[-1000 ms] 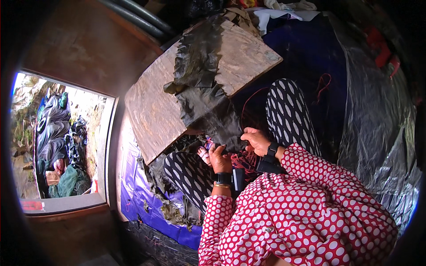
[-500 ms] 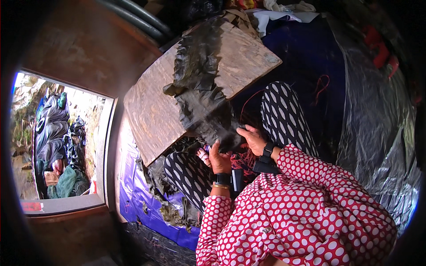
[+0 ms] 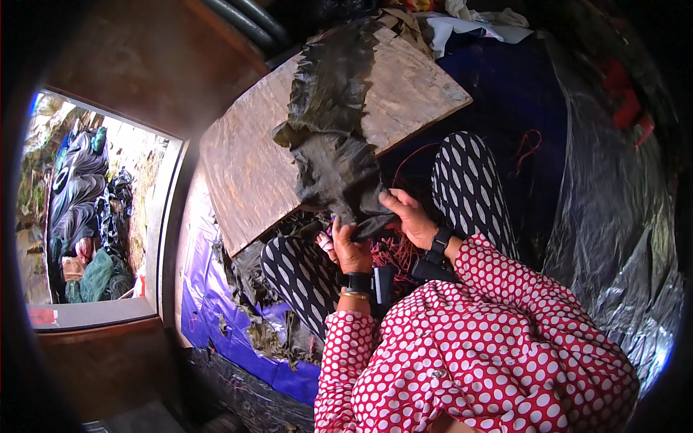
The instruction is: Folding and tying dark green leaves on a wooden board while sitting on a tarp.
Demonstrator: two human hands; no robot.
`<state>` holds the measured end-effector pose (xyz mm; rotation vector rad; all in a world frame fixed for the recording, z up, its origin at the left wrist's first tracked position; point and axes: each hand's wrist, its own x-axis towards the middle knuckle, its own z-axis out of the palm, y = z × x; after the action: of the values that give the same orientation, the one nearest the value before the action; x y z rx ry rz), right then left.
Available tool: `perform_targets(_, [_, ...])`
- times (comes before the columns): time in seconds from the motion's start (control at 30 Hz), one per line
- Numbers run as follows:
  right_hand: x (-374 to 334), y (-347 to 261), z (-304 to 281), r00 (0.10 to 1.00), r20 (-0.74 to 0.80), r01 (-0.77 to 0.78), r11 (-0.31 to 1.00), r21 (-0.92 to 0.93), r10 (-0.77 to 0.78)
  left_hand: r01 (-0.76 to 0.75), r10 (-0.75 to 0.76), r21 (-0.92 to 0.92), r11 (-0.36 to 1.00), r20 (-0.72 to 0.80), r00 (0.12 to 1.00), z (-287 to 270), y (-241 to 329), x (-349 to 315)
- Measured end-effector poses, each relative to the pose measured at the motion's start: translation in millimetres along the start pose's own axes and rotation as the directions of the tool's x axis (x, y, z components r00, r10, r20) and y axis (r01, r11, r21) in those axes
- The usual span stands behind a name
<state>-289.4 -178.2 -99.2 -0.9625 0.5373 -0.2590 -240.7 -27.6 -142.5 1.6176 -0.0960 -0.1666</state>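
A long, dark olive sheet of kelp (image 3: 328, 94) with ruffled edges lies lengthwise over a wooden board (image 3: 249, 169). Its near end hangs off the board toward me, creased and sagging between my hands. At the left corner of that end, my left hand (image 3: 351, 251) is closed on the kelp, the thumb pointing up. My right hand (image 3: 413, 219) pinches the opposite edge between thumb and fingers. Under the hands is a tangle of red string (image 3: 393, 249), partly hidden by the kelp and my wrists.
My knees in patterned trousers (image 3: 473, 180) flank the work. Kelp scraps (image 3: 278, 339) lie on purple sheeting (image 3: 216, 317) at the left. Clear plastic sheeting (image 3: 599, 238) covers the right side. A framed opening (image 3: 162, 238) is at the far left. A white cloth (image 3: 476, 32) lies at the back.
The kelp's near end, stretched flatter before, is now more folded and slack between my hands. Both hands still hold it; the whole view has shifted slightly.
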Motion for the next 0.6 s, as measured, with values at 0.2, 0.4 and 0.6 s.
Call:
perform_targets(0.2, [6.8,29.8,-19.5,0.998,0.007,-0.060,0.998,-0.033,0.060,0.289,-0.275,-0.147,0.946,0.106,0.956,6.8,38.1,-4.5])
perform_targets(0.4, [2.1,15.0,-17.1,0.998,0.063,-0.001,0.985,0.170,-0.010,0.396,-0.443,-0.390,0.831,-0.034,0.896,12.0,28.9,0.9])
perform_targets(0.6, [-2.1,-9.3,-4.4,0.992,0.045,-0.129,0.967,0.222,0.122,0.446,-0.498,-0.582,0.680,0.080,0.864,17.7,51.0,1.6])
